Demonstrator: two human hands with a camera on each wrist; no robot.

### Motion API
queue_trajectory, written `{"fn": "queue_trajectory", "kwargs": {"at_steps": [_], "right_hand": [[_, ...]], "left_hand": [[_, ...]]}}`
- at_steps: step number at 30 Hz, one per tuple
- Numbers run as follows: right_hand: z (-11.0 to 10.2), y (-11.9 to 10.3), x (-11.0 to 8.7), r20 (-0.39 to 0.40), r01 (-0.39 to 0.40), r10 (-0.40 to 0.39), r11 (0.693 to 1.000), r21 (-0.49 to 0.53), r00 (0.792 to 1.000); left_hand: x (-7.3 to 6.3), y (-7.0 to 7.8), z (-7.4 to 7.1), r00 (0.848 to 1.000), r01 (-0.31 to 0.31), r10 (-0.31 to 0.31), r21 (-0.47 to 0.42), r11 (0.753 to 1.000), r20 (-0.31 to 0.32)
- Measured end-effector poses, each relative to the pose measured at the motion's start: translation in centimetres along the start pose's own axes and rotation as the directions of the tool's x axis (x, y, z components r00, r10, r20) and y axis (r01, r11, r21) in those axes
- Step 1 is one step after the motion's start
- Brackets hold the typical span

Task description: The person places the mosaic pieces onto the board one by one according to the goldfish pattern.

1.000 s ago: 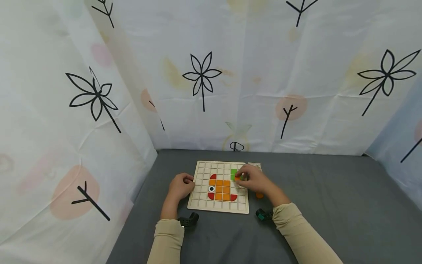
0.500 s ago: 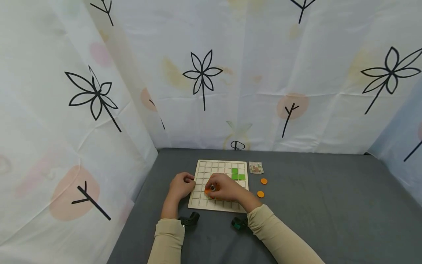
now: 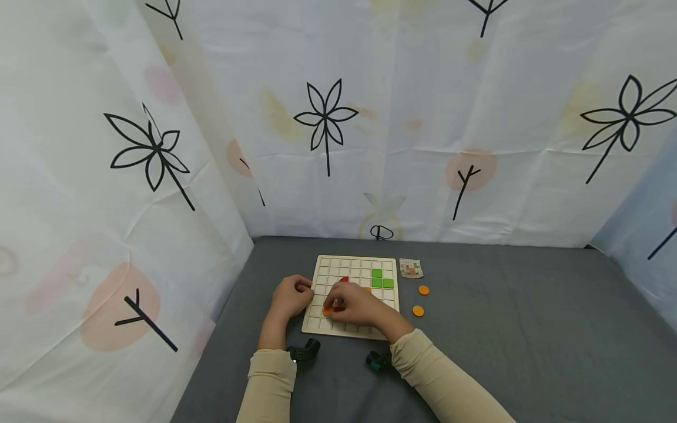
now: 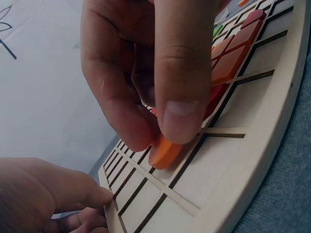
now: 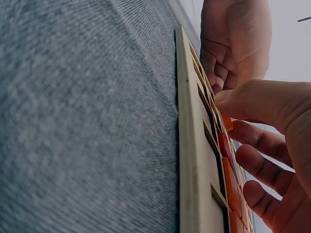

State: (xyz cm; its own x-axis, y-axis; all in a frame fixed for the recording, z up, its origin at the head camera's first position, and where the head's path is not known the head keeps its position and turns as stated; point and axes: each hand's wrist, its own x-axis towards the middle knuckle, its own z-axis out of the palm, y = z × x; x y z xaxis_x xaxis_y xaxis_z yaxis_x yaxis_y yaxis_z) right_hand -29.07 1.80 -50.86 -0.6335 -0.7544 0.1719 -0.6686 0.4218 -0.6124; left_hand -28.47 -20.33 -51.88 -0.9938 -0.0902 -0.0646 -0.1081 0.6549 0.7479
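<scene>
My right hand [image 3: 351, 302] reaches over the pale wooden grid board [image 3: 333, 264] and pinches an orange piece [image 4: 165, 154] between thumb and finger. That piece is tilted, low above or touching the cells on the board's left part; which of the two I cannot tell. My left hand [image 3: 292, 295] holds the board's left edge, its thumb on the rim and its fingers curled. Red [image 3: 344, 279] and orange tiles [image 4: 231, 63] sit in the cells, largely hidden by the right hand in the head view. Green tiles [image 3: 376, 282] lie towards the board's far right.
Two orange discs [image 3: 424, 290] lie on the grey tabletop [image 3: 502, 329] right of the board. Behind them is a small printed card [image 3: 411, 268]. Patterned white cloth [image 3: 402, 135] hangs behind and at the sides. Dark devices [image 3: 304, 351] are worn at both wrists.
The right hand has moved left from the board's right side with the orange piece, uncovering the green tiles, card and discs. The left hand has stayed at the edge.
</scene>
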Motion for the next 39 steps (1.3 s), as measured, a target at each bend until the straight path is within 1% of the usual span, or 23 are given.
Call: {"fn": "queue_trajectory", "kwargs": {"at_steps": [4, 11, 25, 34, 39], "right_hand": [[0.23, 0.07, 0.01, 0.008, -0.002, 0.002, 1.000, -0.003, 1.000], [0.23, 0.04, 0.07, 0.009, -0.003, 0.003, 1.000, 0.006, 1.000], [0.17, 0.14, 0.12, 0.012, -0.015, 0.015, 1.000, -0.003, 1.000], [0.11, -0.15, -0.02, 0.020, -0.023, 0.022, 1.000, 0.019, 1.000], [-0.21, 0.14, -0.13, -0.006, -0.010, 0.010, 1.000, -0.009, 1.000]], "left_hand": [[-0.01, 0.07, -0.01, 1.000, 0.009, -0.009, 0.005, 1.000, 0.000], [0.06, -0.06, 0.00, 1.000, -0.008, 0.008, 0.006, 1.000, -0.006], [0.12, -0.01, -0.03, 1.000, 0.001, -0.001, 0.018, 1.000, -0.006], [0.11, -0.08, 0.01, 1.000, 0.011, -0.011, 0.024, 1.000, -0.005], [0.20, -0.06, 0.09, 1.000, 0.013, -0.013, 0.016, 1.000, -0.010]]}}
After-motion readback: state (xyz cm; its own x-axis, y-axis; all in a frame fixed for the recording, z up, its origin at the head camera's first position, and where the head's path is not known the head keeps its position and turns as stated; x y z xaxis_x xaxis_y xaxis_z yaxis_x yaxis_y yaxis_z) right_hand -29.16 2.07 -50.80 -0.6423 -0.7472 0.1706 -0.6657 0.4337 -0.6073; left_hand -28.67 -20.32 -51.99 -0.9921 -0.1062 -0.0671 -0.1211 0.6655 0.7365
